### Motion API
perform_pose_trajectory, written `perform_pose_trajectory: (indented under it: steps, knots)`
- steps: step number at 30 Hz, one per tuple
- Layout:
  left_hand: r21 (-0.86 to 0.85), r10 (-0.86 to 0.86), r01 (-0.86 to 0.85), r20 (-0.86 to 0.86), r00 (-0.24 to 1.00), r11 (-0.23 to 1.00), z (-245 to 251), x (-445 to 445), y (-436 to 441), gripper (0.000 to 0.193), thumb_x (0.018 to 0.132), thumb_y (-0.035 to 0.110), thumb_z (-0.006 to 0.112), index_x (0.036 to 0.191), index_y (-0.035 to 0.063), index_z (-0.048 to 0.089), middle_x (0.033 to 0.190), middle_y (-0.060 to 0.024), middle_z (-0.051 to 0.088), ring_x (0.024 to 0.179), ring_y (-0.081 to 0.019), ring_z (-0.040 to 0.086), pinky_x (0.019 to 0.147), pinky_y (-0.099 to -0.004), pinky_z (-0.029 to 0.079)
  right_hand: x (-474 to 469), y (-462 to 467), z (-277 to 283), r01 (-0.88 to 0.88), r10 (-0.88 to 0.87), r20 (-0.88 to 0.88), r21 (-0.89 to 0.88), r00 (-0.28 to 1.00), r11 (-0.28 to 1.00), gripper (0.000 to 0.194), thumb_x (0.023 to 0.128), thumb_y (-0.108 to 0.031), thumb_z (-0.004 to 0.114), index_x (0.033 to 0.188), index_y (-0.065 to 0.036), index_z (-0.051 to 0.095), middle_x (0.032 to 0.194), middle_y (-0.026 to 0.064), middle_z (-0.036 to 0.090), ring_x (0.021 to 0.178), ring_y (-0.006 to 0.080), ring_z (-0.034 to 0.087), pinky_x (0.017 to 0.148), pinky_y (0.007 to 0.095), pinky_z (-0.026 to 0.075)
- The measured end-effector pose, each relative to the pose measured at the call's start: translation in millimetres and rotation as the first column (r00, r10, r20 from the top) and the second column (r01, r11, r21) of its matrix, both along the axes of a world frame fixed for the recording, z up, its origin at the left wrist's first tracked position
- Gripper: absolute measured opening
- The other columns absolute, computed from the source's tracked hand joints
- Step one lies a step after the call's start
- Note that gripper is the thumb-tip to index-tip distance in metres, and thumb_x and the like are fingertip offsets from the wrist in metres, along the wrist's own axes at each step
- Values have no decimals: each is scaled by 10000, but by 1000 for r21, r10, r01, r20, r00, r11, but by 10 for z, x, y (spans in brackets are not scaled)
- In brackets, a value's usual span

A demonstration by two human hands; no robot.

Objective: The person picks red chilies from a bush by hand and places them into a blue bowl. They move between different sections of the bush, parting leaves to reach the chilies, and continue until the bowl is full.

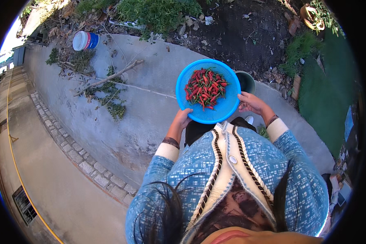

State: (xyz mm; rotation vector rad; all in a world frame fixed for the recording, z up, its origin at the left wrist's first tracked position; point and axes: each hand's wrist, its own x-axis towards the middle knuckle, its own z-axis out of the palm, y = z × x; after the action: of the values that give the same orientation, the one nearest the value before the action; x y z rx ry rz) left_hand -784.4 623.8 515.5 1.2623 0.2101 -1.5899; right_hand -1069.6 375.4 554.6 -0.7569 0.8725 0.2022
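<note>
A round blue plastic colander basket (228, 105) is held level in front of my waist. Many red chili peppers (205, 87) with green stems lie heaped on its far left part. My left hand (183, 118) grips the near left rim, thumb over the edge. On the right side, my right hand (252, 103) holds the rim with the thumb on top; its other fingers are partly hidden beneath. Just behind the basket's right edge is a dark-mouthed bucket (246, 81), partly covered by the basket.
A white bucket with a blue and red label (86, 41) lies on the concrete path (152, 122). Nearby are a dry branch (109, 77) and cut greenery (114, 108). Dark soil (238, 36) borders the path, green matting (326, 91) lies right, and a building wall (58, 170) stands left.
</note>
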Motion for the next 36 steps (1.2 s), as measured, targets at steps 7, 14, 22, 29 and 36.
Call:
perform_pose_trajectory:
  steps: [7,14,22,29,36]
  knots:
    - [14,-73,72,29,997,997,-51,218,-241,532,891,14,535,1403,-11,394,1332,-177,547,1152,-327,598,973,-495,507,-419,-346,-121,336,-453,-189,-442,871,832,319,987,-271,583,1231,-68,613,1093,45,659,916,118,619,819,300,541]
    - [9,45,-45,85,995,999,-181,164,-492,530,936,54,540,1434,16,364,1397,-185,495,1230,-352,537,1009,-541,465,-500,-926,52,392,-466,-22,-507,885,768,300,988,-208,583,1244,-53,612,1165,51,653,1047,136,620,900,298,513]
    - [75,154,-158,58,986,985,69,17,-493,546,946,35,523,1463,51,346,1427,-174,481,1245,-353,533,993,-549,479,760,-1989,42,21,36,46,-857,998,515,330,975,-211,549,1216,-12,655,1157,112,693,1081,190,634,935,318,474]
    - [85,207,-207,4,978,975,-105,267,-710,583,932,9,531,1474,30,318,1438,-176,465,1277,-347,509,1052,-507,444,1589,-2516,-763,-148,241,-41,-884,970,443,384,968,-150,509,1328,-36,576,1287,176,626,1179,291,602,1026,366,441]
    - [334,297,-273,-22,955,902,-942,351,-592,583,943,-15,509,1488,50,311,1467,-155,437,1307,-327,480,1077,-489,420,2349,-2285,-2029,-255,208,-165,-788,964,560,559,957,-88,497,1499,-162,382,1210,241,631,1095,372,618,955,405,473]
